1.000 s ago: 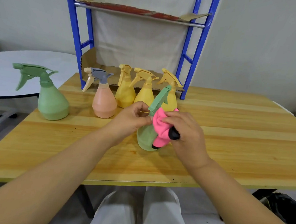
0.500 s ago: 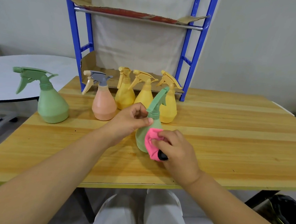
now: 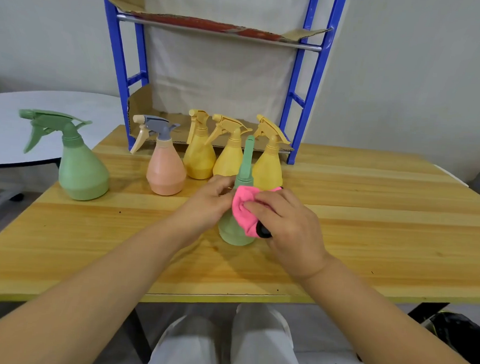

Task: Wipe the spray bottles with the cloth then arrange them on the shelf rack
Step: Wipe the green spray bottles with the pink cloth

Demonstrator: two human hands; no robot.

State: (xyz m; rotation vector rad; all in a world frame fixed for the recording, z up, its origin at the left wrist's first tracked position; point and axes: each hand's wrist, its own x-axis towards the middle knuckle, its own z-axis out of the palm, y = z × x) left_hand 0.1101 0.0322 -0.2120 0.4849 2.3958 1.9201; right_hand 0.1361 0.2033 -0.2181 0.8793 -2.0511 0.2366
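Small green spray bottle (image 3: 234, 230): stands on the tabletop (image 3: 385, 224) near its centre, base down, long axis vertical. Its spray head is seen end-on, lined up along the 12-to-6 o'clock line; which end carries the nozzle cannot be told.

Left hand (image 3: 205, 205): at 9 o'clock of that bottle, fingers curled and pinching it at the neck.

Right hand (image 3: 289, 224): at 3 o'clock of the bottle, fingers bent and close together, holding a bunched pink cloth (image 3: 244, 210) pressed against the bottle's shoulder and upper body. A small black item (image 3: 263, 233) shows beneath the palm; its identity cannot be told.

Other bottles, all upright on the tabletop with nozzles toward 9 o'clock:
- large green bottle (image 3: 82, 172), well apart at 9 o'clock, near the tabletop's left edge;
- peach bottle (image 3: 165, 173) with a grey head, at 10 o'clock;
- three yellow bottles (image 3: 199, 161) (image 3: 230, 161) (image 3: 267, 168) in a row at 12 o'clock, just behind the held bottle.

Shelf rack (image 3: 308, 101): blue uprights, standing on the tabletop at 12 o'clock directly behind the yellow row, its shelves lined with cardboard (image 3: 142, 105).

A round white table (image 3: 16, 140) stands beside the tabletop at 9 o'clock.
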